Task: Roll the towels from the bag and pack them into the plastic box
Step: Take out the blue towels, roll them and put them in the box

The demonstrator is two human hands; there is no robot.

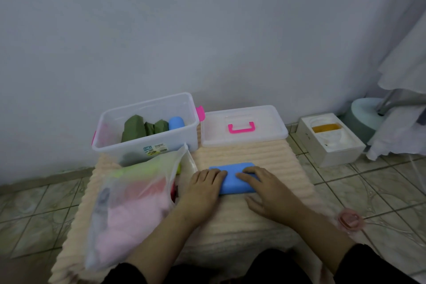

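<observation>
A blue towel [232, 180] lies partly rolled on the cream ribbed mat [253, 157] in front of me. My left hand [204, 189] rests on its left end with the fingers laid over it. My right hand [260, 185] presses on its right end, fingers spread flat. The clear plastic box [129, 143] stands at the back left and holds three green rolled towels [143, 128] and one blue roll [176, 123]. A translucent bag [129, 203] with pink, red and yellow-green towels lies to my left.
The box's lid [269, 136] with a pink handle lies on the mat to the right of the box. A white carton [329, 140] stands on the tiled floor at right, near draped white fabric [401, 99]. A pink ring-shaped object [349, 218] lies by my right forearm.
</observation>
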